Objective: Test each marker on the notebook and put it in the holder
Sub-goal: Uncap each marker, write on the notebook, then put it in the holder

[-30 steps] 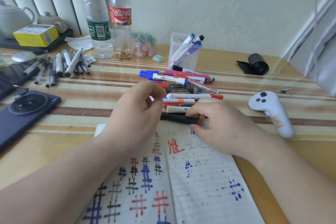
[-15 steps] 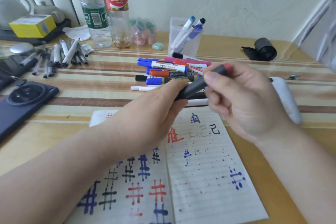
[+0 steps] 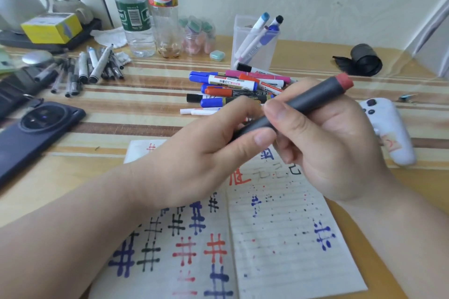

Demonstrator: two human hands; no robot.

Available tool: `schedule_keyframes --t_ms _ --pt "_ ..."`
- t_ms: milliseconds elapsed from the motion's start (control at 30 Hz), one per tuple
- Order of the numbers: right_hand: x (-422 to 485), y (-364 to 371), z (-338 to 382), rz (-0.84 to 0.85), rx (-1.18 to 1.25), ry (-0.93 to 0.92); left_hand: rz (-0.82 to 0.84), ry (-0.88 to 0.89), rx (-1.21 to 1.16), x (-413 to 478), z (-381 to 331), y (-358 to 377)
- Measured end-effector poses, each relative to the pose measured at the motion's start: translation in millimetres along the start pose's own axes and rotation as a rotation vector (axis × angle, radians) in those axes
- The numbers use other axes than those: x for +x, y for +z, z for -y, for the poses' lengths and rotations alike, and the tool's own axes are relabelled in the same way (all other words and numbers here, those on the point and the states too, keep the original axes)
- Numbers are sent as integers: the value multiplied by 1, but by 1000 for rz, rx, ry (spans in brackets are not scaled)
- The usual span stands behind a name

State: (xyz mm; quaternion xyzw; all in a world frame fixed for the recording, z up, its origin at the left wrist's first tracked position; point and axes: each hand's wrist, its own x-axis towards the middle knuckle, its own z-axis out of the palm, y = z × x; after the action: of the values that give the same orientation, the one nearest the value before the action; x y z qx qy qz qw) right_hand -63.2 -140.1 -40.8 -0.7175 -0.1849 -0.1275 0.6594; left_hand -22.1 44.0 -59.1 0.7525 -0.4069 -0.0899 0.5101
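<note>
Above the open notebook (image 3: 279,245), the right hand (image 3: 328,145) grips the barrel of a grey marker (image 3: 313,97), its red end tilted up to the right, while the left hand (image 3: 194,160) pinches its lower end, with the marker pile (image 3: 233,87) and the clear holder (image 3: 255,41) beyond.

We have our left forearm (image 3: 73,226) and right forearm (image 3: 401,238) bare as far as the view reaches, our left hand (image 3: 206,153) and right hand (image 3: 335,148) bare as well, and our fingers (image 3: 277,111) end in short, rounded, plain nails.
</note>
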Motion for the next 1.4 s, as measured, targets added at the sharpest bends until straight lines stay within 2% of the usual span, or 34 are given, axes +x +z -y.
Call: schedule_keyframes --t_ms 67,100,167,233,267,333,400,467,500,533,600,700,767,800,900,1100,1400 --pt "3 -8 -1 -104 2 -29 -45 -36 -152 -1 1 2" --pt "5 -13 0 -212 40 -25 -79 -64 -227 0 4 3" --pt "11 -25 3 -484 159 32 -118 -129 -331 1 11 -1" --pt "14 -35 11 -601 280 124 -124 -176 -366 2 15 -5" --pt "14 -37 16 -564 294 157 -114 -197 -364 3 17 -6" --pt "13 -40 30 -368 193 192 -92 -243 -293 2 18 -6" --pt "13 -43 36 -8 78 232 -39 -258 -168 2 18 -4" --pt "14 -39 42 457 320 411 24 -262 -76 2 21 -3" --pt "11 -38 43 579 377 485 49 -260 -41 1 22 -3" --pt "7 -39 39 632 303 492 66 -250 -12 1 21 -2" --pt "-2 -35 29 563 48 449 73 -243 19 2 20 -2" --pt "-5 -29 11 519 211 620 56 -240 -8 1 19 -4" --pt "-2 -30 -2 374 307 758 38 -231 -37 0 21 -5" --pt "-1 -30 -7 301 317 770 30 -228 -42 0 22 -6" --pt "-6 -29 -13 208 269 665 -4 -208 -56 2 26 -5" --pt "-20 -13 -10 294 -34 421 -62 -187 -87 8 28 -3" --pt "-19 -3 -13 293 -263 386 -128 -208 -250 9 31 0"
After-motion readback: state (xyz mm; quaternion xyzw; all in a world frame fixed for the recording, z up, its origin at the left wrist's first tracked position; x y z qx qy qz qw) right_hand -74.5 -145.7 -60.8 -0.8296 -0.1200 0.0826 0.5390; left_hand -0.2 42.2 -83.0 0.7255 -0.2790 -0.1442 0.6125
